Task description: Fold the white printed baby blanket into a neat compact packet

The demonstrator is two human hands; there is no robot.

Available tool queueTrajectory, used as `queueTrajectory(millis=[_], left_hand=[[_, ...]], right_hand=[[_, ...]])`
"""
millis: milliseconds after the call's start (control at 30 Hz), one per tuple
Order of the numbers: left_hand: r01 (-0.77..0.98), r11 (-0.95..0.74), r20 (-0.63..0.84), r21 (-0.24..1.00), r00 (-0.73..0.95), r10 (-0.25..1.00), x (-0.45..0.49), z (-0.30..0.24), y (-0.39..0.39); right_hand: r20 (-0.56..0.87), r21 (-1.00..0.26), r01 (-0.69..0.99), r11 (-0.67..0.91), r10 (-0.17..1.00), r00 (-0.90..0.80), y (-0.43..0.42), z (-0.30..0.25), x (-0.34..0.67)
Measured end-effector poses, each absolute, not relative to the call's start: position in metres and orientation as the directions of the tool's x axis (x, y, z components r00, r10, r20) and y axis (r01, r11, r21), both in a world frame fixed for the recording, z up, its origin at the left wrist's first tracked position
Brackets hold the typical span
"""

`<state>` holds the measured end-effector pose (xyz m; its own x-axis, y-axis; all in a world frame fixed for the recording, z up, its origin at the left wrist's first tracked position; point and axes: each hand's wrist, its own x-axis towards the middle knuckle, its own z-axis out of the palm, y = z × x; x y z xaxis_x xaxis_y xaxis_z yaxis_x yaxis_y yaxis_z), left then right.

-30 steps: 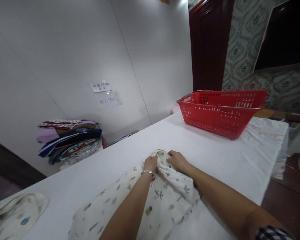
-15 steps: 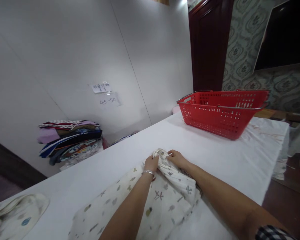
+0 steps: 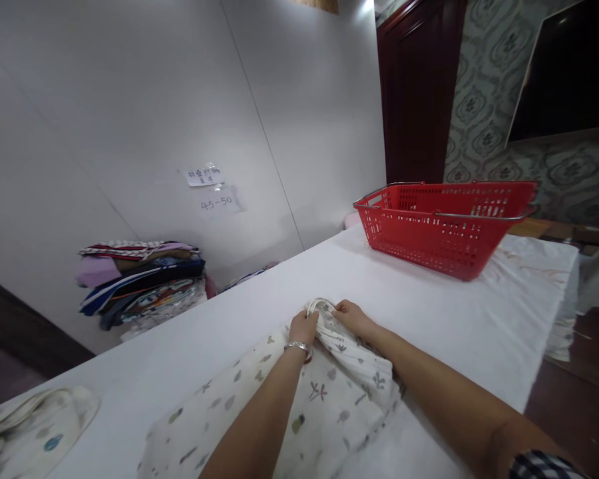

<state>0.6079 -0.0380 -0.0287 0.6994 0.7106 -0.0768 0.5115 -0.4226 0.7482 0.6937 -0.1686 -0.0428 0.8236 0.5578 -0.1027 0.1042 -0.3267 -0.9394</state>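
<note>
A white printed garment point(image 3: 324, 399) with small leaf and flower marks lies on the white table point(image 3: 429, 313) in front of me. My left hand point(image 3: 303, 327), with a silver bracelet on its wrist, pinches the garment's bunched far end. My right hand point(image 3: 352, 315) grips the same bunched end from the right, fingers curled over the cloth. Both hands sit close together at the rim of the fabric opening.
A red plastic basket point(image 3: 444, 226) stands at the table's far right. A stack of folded clothes point(image 3: 140, 279) lies by the white wall beyond the left edge. Another printed cloth point(image 3: 30, 426) rests at the near left. A dark wooden door is behind the basket.
Hardly anything has changed; both hands stay closed on the garment's end, with only a slight shift of the view.
</note>
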Motion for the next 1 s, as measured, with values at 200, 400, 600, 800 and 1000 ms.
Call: queueTrajectory(millis=[200,400,600,800,1000], left_hand=[[0.475,-0.431,-0.060,0.767,0.722,0.689,0.606,-0.027,-0.038],[0.470,-0.437,-0.048,0.766,0.721,0.691,0.608,-0.027,-0.037],[0.471,-0.444,-0.046,0.762,0.724,0.688,0.609,-0.025,-0.038],[0.473,-0.443,-0.061,0.762,0.733,0.678,0.609,-0.024,-0.035],[0.471,-0.446,-0.058,0.761,0.734,0.677,0.610,-0.027,-0.034]], right_hand=[[-0.189,-0.981,-0.122,-0.150,0.623,0.759,-0.169,-0.043,0.694],[-0.083,-0.978,0.072,-0.194,0.690,0.719,-0.168,-0.046,0.699],[0.190,-0.907,0.392,-0.153,0.682,0.706,-0.167,-0.049,0.701],[-0.058,-0.997,0.004,-0.079,0.767,0.639,-0.165,-0.028,0.703],[-0.088,-0.963,0.142,-0.229,0.764,0.639,-0.150,-0.010,0.711]])
